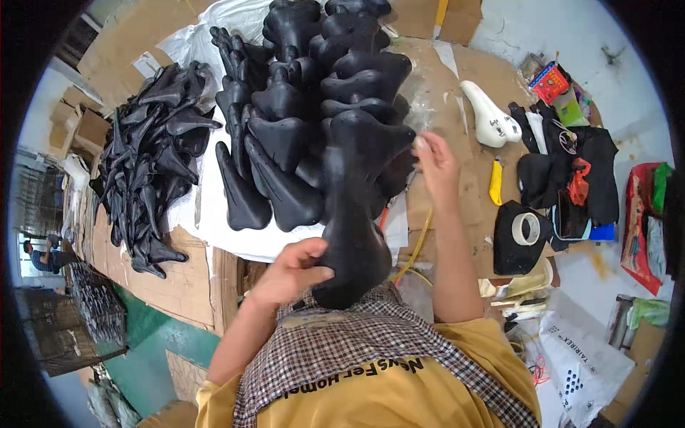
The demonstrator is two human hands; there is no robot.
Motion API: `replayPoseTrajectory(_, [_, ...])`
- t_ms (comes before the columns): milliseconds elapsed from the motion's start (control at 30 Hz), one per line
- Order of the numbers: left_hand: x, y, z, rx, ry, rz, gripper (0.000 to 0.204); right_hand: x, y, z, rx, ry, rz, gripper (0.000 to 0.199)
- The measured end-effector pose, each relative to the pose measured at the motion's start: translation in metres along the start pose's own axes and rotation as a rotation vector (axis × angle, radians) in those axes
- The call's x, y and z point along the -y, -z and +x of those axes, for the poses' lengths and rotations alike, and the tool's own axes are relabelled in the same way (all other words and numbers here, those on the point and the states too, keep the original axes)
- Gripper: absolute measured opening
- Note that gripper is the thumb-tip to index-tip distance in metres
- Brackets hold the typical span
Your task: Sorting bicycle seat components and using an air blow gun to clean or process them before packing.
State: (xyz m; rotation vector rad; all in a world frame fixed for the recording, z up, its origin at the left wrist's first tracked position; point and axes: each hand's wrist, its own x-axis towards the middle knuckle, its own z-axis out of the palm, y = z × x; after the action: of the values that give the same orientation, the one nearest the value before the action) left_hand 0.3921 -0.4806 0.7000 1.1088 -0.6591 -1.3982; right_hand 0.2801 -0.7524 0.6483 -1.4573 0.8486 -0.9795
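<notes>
A black bicycle saddle (pixel 353 253) is in front of my body, its wide end toward my apron. My left hand (pixel 296 271) grips its left edge, with the thumb on top. My right hand (pixel 437 167) is raised at the right side of the stacked black saddles (pixel 364 135), its fingers drawn together by the pointed tip of one. Whether something small is between those fingers is hidden. More black saddles (pixel 282 143) lie in overlapping rows on a white sheet (pixel 207 207) ahead of me.
To the left lies a heap of thin black saddle covers (pixel 153 157). On the right are a white saddle (pixel 489 118), a yellow-handled tool (pixel 496 182), a tape roll (pixel 526 229) and black cloth pieces (pixel 599 171). A yellow hose (pixel 421 246) runs near my right forearm. Someone (pixel 46 257) is far left.
</notes>
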Motion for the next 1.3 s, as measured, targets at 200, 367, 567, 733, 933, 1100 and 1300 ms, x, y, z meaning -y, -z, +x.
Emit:
replayPoseTrajectory(200, [-0.012,0.034,-0.02,-0.345,-0.179,-0.217,0.029,-0.181,0.098,-0.013,-0.03,-0.19,-0.961,0.03])
replayPoseTrajectory(367, [0.002,0.056,-0.027,-0.399,-0.161,-0.18,0.03,-0.103,0.128,-0.009,0.115,-0.168,-1.208,0.027])
replayPoseTrajectory(567, [0.043,0.062,-0.004,-0.338,0.068,-0.197,0.034,-0.1,0.227,-0.013,0.12,-0.303,-1.374,0.034])
replayPoseTrajectory(733, [0.059,0.068,0.009,-0.25,0.131,-0.281,0.033,-0.1,0.153,-0.028,0.032,0.038,-1.323,0.051])
replayPoseTrajectory(933, [0.062,0.069,0.009,-0.197,0.144,-0.179,0.034,-0.085,0.133,-0.009,0.027,-0.215,-1.268,0.066])
replayPoseTrajectory(1100, [0.07,0.078,0.016,-0.052,0.231,-0.193,0.036,-0.102,0.187,-0.029,-0.098,-0.186,-0.489,0.065])
replayPoseTrajectory(1300, [0.093,0.096,0.022,0.035,0.262,-0.203,0.036,0.037,0.148,-0.144,0.019,0.003,-0.264,0.054])
